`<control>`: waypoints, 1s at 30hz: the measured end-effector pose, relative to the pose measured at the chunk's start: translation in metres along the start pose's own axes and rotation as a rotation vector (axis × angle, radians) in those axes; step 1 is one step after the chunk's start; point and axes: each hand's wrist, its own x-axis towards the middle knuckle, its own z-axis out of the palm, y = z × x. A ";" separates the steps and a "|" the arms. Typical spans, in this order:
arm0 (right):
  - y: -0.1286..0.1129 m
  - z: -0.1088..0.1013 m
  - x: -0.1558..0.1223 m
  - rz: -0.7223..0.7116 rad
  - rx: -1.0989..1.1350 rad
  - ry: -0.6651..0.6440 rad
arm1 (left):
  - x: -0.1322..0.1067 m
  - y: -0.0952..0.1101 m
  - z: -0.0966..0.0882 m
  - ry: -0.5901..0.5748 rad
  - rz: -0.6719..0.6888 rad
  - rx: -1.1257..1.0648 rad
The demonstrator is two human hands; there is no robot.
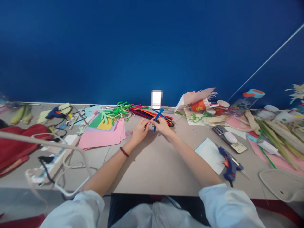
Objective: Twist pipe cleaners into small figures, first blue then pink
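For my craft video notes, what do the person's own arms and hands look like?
The left sleeve and right sleeve are loose, pale blue shirt cloth. The left hand has a dark red bracelet at its wrist; the right hand shows none.

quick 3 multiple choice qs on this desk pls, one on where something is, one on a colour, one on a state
1. Where is the red bracelet?
A. On the right wrist
B. On the left wrist
C. On the pink paper

2. What colour is the pipe-cleaner figure between the hands?
A. Blue
B. Green
C. Red

3. How is the glue gun near the right forearm placed?
A. Held in the right hand
B. Standing in a cup
C. Lying on the tabletop

1. B, it circles the left wrist.
2. A, its pipe cleaners show blue.
3. C, it rests on the tabletop, away from both hands.
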 end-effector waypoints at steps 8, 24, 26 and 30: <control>-0.012 -0.001 -0.007 -0.205 -0.172 -0.009 | 0.006 0.000 0.005 -0.149 -0.663 -0.919; -0.006 -0.001 -0.002 0.083 0.008 0.079 | 0.007 0.005 0.001 0.048 -0.360 -0.459; -0.007 0.000 -0.001 0.154 0.084 0.093 | 0.003 0.007 -0.001 0.086 -0.151 -0.178; -0.015 0.002 -0.004 0.280 0.146 0.084 | -0.002 0.005 -0.003 0.066 0.063 0.110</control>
